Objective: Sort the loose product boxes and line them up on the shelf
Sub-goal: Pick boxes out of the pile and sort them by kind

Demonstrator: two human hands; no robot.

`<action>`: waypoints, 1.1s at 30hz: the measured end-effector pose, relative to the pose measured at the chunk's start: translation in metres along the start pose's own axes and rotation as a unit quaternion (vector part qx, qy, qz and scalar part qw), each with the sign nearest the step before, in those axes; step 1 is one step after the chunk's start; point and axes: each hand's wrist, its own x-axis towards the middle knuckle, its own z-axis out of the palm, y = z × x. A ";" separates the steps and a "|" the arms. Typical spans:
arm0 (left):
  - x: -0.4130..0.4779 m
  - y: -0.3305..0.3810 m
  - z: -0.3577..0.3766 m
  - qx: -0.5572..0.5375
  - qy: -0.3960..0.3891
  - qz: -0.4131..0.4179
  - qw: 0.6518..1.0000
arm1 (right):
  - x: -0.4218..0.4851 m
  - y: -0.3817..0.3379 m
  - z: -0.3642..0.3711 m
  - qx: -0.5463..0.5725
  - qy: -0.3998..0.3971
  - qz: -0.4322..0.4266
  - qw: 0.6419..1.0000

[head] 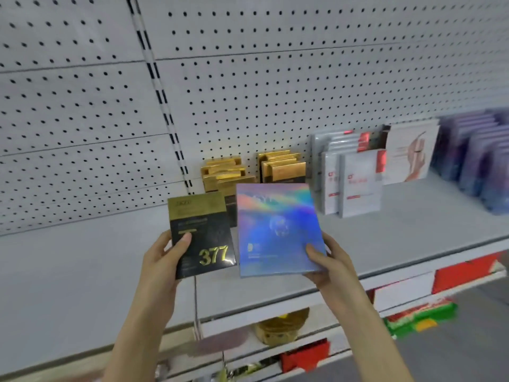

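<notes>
Black-and-gold flat carton marked 377 (202,235) is gripped in the left hand (162,257), and the iridescent holographic flat box (278,230) in the right hand (327,263). Both are held just before the gold-topped box rows (281,166) on the grey metal shelf (413,230). Recommended: stand the 377 carton upright, flush with those rows, face forward.

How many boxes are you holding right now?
2. A black-and-gold box is in the left hand and a rainbow box is in the right hand, side by side before the shelf. Another could be hidden behind either.
</notes>
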 end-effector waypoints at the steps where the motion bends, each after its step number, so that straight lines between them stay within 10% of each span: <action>1: -0.010 -0.002 0.020 -0.002 -0.008 0.009 1.000 | -0.004 -0.014 -0.020 0.008 -0.004 -0.003 1.000; 15: -0.104 -0.072 0.266 0.010 -0.102 0.010 0.995 | -0.074 -0.132 -0.257 0.029 0.054 -0.056 0.997; 33: -0.046 -0.118 0.447 -0.034 -0.102 -0.031 0.994 | 0.005 -0.218 -0.393 0.026 0.127 -0.059 0.990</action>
